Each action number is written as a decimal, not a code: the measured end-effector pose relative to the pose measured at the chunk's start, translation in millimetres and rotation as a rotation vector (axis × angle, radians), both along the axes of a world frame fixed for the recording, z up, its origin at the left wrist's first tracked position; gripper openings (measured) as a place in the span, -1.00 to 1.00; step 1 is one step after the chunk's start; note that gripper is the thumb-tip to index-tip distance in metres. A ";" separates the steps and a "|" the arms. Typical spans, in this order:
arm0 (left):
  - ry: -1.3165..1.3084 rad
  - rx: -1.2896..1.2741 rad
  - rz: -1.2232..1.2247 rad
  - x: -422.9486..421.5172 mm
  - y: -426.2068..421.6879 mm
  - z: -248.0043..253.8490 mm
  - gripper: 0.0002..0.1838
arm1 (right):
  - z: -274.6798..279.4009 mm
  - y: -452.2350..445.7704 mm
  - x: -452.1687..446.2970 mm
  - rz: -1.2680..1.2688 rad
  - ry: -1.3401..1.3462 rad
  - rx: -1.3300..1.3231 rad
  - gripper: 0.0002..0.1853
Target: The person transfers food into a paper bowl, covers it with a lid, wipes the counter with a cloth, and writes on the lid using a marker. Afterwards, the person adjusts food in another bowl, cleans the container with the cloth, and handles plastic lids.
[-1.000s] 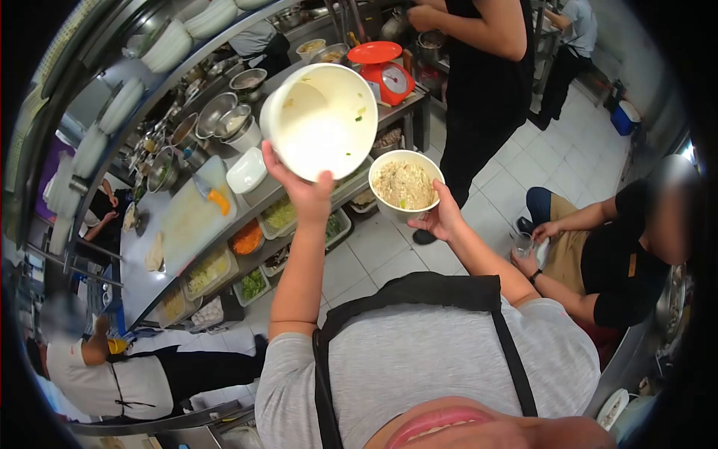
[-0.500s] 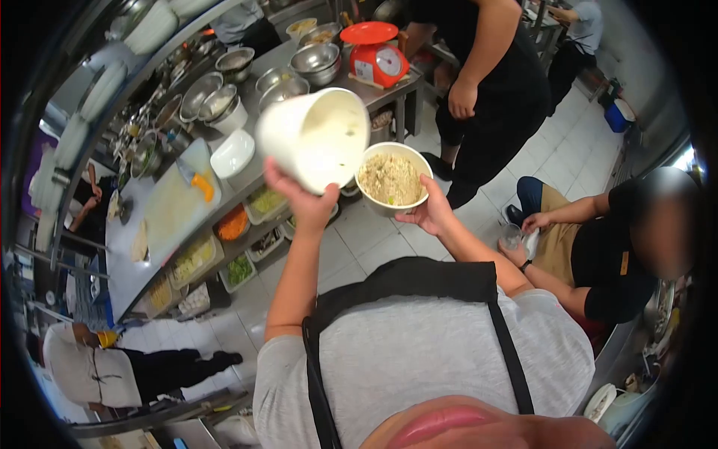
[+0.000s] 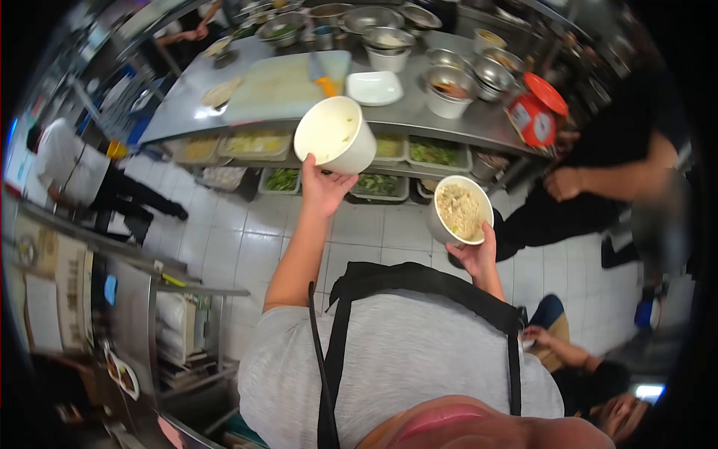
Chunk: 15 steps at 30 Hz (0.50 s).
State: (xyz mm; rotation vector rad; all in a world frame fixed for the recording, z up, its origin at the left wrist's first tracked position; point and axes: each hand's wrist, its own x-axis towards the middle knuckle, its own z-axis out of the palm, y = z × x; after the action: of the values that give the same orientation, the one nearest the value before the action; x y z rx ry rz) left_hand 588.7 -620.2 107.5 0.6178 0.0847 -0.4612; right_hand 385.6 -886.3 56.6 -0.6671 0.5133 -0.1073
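Observation:
My left hand (image 3: 326,188) grips a white tub (image 3: 359,146) from below, its mouth tilted toward me. A few small bits cling to the tub's pale inside. In my right hand (image 3: 476,253) is a white bowl (image 3: 441,224), held from beneath and along its right side. Crumbly beige food (image 3: 458,212), which looks like fried rice with a green piece in it, lies in the bowl. The two containers are apart, both held in the air before the counter.
A steel counter (image 3: 292,118) bears a cutting board (image 3: 262,86), an orange-handled knife (image 3: 324,81), a white dish (image 3: 376,90), metal bowls (image 3: 372,20) and a red scale (image 3: 532,120). Vegetable trays (image 3: 258,146) sit below. People stand at left (image 3: 78,161) and right (image 3: 591,187); another sits lower right.
My hands have moved apart: the tub no longer overlaps the bowl's rim. The camera view has turned toward the right, and the counter now lies straight ahead.

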 end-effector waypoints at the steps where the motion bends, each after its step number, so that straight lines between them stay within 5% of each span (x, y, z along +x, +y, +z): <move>1: 0.017 0.013 0.066 -1.3 27.1 -3.6 -0.09 | -3.0 7.4 6.1 0.022 0.010 -0.006 -0.44; 9: 0.223 0.084 0.530 -77.5 220.0 -37.6 -0.20 | -32.0 80.3 66.6 0.365 0.007 0.047 -0.45; 15: 0.210 0.130 0.826 -126.1 291.7 -41.0 -0.20 | -4.3 155.8 153.2 0.544 -0.019 -0.033 -0.43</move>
State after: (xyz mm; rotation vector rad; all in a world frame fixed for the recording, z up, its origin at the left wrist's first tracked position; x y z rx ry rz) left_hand 462.6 -328.6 66.5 0.6034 0.5497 0.2855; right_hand 538.9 -730.5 52.3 -0.8166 0.2983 0.3902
